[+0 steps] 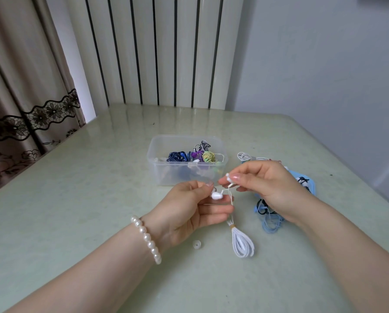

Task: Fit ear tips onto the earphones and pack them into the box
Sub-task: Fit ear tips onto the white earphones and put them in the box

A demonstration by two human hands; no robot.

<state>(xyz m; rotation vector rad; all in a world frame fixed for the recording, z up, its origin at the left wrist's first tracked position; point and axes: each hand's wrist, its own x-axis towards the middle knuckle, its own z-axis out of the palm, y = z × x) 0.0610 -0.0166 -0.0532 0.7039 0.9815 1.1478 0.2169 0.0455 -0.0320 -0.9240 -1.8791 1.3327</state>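
Nearest me, a loose ear tip (197, 244) lies on the table (76, 199), just beside the white cable bundle (242, 243). I've got my left hand (189, 211) pinching one white earbud (217, 195) and my right hand (263, 181) pinching the other earbud (229, 178). These are light, and the tip looks soft and slippery, so I'd grip the hard bud body, not the thin wire. Beyond, the clear box (186, 159) already holds coiled earphones.

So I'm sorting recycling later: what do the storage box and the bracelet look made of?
The box looks like clear plastic, slightly frosted: the coiled earphones show through its walls. The bracelet looks like pearl or imitation pearl beads, glossy white with soft highlights; which one, the picture cannot settle.
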